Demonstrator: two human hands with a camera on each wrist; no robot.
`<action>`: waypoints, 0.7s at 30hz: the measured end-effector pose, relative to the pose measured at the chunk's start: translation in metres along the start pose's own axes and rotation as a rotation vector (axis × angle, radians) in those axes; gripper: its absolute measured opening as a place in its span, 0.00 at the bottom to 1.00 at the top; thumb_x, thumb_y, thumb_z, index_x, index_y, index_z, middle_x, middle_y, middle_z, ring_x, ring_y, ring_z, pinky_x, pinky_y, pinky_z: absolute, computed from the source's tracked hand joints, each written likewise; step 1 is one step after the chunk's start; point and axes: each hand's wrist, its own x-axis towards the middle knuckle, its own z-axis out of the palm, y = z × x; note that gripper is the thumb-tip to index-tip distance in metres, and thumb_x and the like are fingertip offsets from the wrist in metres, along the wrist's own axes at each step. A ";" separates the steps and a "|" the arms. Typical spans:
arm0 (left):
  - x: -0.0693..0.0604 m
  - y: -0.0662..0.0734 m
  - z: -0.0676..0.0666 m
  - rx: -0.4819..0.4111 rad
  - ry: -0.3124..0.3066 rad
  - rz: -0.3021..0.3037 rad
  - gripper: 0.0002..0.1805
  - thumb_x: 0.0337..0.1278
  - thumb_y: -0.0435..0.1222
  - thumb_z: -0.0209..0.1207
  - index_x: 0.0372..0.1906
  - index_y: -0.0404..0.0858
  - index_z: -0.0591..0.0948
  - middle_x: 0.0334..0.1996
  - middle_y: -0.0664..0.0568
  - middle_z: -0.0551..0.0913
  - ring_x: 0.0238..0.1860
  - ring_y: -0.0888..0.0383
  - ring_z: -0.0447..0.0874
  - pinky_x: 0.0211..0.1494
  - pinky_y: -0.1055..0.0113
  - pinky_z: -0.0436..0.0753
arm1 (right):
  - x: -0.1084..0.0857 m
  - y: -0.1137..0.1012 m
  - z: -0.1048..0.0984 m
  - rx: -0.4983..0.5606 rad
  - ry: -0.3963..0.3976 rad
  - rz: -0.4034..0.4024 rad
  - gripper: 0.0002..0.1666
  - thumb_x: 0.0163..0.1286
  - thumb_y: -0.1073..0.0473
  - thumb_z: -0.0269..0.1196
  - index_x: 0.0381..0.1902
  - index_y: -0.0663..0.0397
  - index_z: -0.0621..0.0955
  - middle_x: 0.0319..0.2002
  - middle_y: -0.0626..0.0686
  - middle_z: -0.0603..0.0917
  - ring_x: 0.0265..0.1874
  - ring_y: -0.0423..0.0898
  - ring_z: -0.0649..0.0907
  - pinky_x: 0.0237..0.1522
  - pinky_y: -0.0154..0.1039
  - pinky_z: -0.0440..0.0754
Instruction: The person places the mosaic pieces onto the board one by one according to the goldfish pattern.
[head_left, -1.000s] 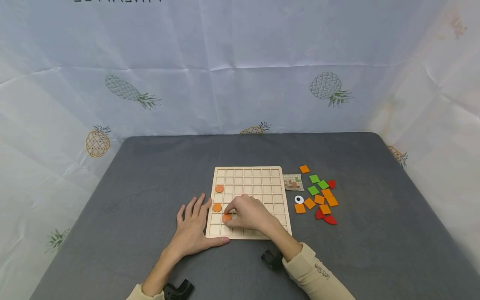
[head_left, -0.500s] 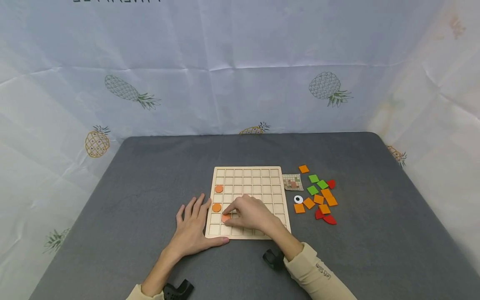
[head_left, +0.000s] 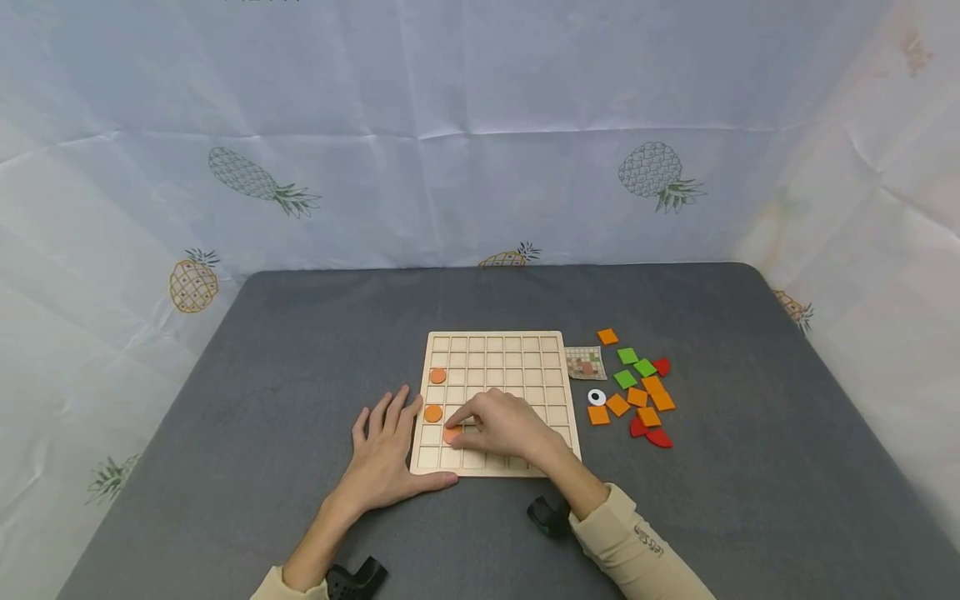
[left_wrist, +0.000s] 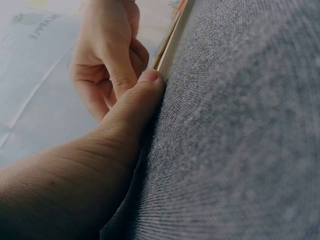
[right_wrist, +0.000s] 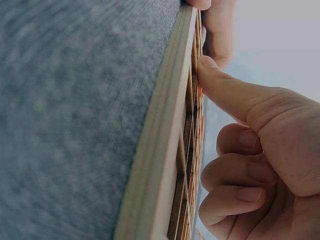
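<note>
A pale wooden grid board lies on the grey table. My right hand reaches over it and pinches an orange disc between thumb and forefinger, low on the board's left side. Two other orange discs sit in cells of the leftmost column, an upper one and a lower one. My left hand rests spread at the board's lower left corner, its thumb touching the front edge. In the right wrist view, the right thumb is down at the grid and the other fingers are curled.
A small printed pattern card lies against the board's right edge. Beyond it are scattered orange squares, green squares, red pieces and a white ring-like piece with a black centre. A pineapple-print cloth hangs behind the table.
</note>
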 end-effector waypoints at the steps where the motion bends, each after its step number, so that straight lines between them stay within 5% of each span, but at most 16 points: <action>1: 0.000 0.000 0.000 -0.002 -0.001 0.001 0.66 0.40 0.72 0.68 0.80 0.38 0.60 0.82 0.38 0.52 0.80 0.34 0.47 0.74 0.29 0.43 | 0.000 0.000 0.000 -0.003 0.002 -0.002 0.13 0.67 0.52 0.72 0.47 0.46 0.91 0.13 0.44 0.75 0.14 0.35 0.58 0.19 0.31 0.57; 21: 0.002 0.001 -0.003 0.004 -0.028 -0.013 0.67 0.40 0.72 0.68 0.80 0.38 0.59 0.82 0.38 0.51 0.81 0.34 0.48 0.74 0.30 0.45 | -0.029 0.000 -0.018 0.014 0.096 0.118 0.15 0.66 0.51 0.72 0.49 0.45 0.90 0.11 0.40 0.66 0.11 0.37 0.63 0.17 0.31 0.58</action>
